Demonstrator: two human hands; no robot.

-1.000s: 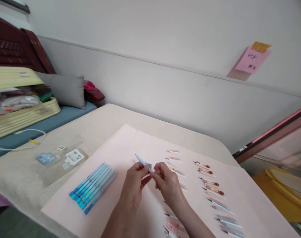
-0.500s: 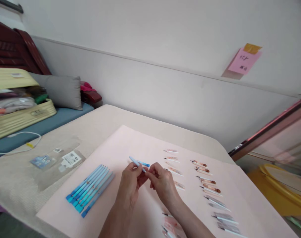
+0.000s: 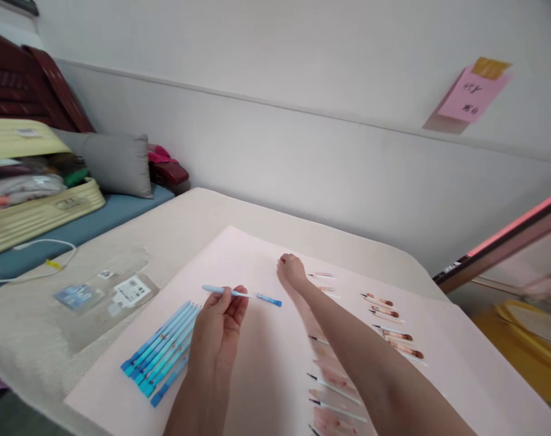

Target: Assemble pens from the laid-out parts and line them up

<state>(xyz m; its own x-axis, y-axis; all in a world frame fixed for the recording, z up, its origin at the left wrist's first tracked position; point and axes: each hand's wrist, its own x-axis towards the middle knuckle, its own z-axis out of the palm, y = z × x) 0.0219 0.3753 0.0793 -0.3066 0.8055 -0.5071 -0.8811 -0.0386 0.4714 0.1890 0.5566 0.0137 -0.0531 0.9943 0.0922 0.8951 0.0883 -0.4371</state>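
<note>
My left hand [image 3: 215, 330] pinches a light blue pen part [image 3: 215, 290] between thumb and fingers. From its right end a thin white tip sticks out. Just right of these fingers a shorter blue pen barrel [image 3: 269, 300] lies on the pale pink sheet [image 3: 252, 257]. Stretched toward the far side of the sheet, my right hand [image 3: 292, 270] has its fingers curled closed near the surface; whatever is in them, if anything, is hidden. Several blue pens [image 3: 161, 348] lie side by side to the left of my left wrist.
Pen refills [image 3: 334, 378] and brown-patterned pen parts [image 3: 396, 335] lie in columns at right, partly under my right arm. Clear plastic packaging [image 3: 130, 290] lies left of the sheet. Beyond are an open yellow case [image 3: 71, 197], a grey pillow [image 3: 116, 160] and a wall note [image 3: 473, 94].
My right hand has left the pen part and reached forward to the sheet's far side. My left hand has shifted left with the pen part, which now lies nearly level.
</note>
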